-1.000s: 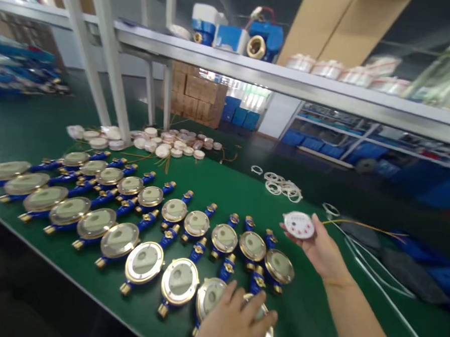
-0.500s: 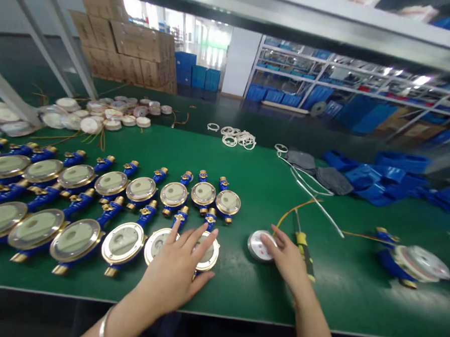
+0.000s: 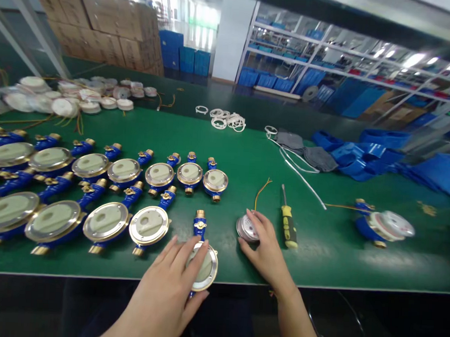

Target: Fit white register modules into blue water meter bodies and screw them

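Note:
My left hand (image 3: 174, 281) grips a blue water meter body (image 3: 208, 270) at the table's front edge. Its fingers lie over the round brass-rimmed face and the thumb is by the lower end, partly hiding the meter. My right hand (image 3: 264, 251) holds a small round meter register (image 3: 245, 229), fingers and thumb around its side, on or just above the table. An orange-yellow wire (image 3: 261, 193) runs up from behind the register. To the right of this hand lies a yellow-and-black screwdriver (image 3: 289, 227). Beside my left hand stands another water meter body (image 3: 149, 226).
Rows of meter bodies (image 3: 91, 165) fill the left side. Wired registers (image 3: 64, 106) are heaped behind them. White rings (image 3: 235, 122), grey cloths (image 3: 319, 159) and blue plastic parts (image 3: 364, 163) lie farther back. At right sits a meter with a register on top (image 3: 390, 226).
My left hand has drawn one meter body out of the front row toward me, to the table edge. My right hand still holds the register. The camera view has shifted.

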Demonstrator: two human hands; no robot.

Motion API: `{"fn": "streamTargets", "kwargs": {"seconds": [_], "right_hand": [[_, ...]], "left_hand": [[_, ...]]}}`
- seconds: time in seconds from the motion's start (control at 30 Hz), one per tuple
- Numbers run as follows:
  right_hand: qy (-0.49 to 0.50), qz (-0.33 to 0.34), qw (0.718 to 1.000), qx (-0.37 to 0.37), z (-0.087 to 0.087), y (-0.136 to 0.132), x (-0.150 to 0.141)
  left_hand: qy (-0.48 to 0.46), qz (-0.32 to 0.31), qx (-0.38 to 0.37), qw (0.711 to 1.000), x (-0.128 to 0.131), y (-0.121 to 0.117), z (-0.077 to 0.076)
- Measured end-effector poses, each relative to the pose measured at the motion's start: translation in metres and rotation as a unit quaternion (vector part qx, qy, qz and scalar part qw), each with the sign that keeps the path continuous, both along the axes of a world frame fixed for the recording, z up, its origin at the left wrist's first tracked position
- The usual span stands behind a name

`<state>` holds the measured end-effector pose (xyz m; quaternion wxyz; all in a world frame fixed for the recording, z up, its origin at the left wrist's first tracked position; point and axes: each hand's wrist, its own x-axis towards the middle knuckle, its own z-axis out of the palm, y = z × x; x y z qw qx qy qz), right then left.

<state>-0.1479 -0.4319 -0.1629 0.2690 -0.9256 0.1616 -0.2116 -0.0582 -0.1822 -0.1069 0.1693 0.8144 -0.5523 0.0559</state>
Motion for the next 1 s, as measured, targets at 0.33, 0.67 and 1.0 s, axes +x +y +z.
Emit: {"fn": "streamTargets", "kwargs": {"seconds": [0.33,0.67,1.0], "right_hand": [[-0.165,-0.053,0.976,0.134,0.036,0.024,-0.021],[-0.007,0.068,0.995,0.076,0.059,0.049,-0.017],[-0.013,-0.014,0.997,-0.072,0.068,0.061,-0.017]], "left_hand": [[0.285,0.000,-0.124,0.951,0.001,-0.061,-0.038],[0.491,0.019,-0.174,0.854,0.006,-0.081,-0.044],[0.459,0.014,-0.165,0.873,0.004,-0.079,-0.046]]}}
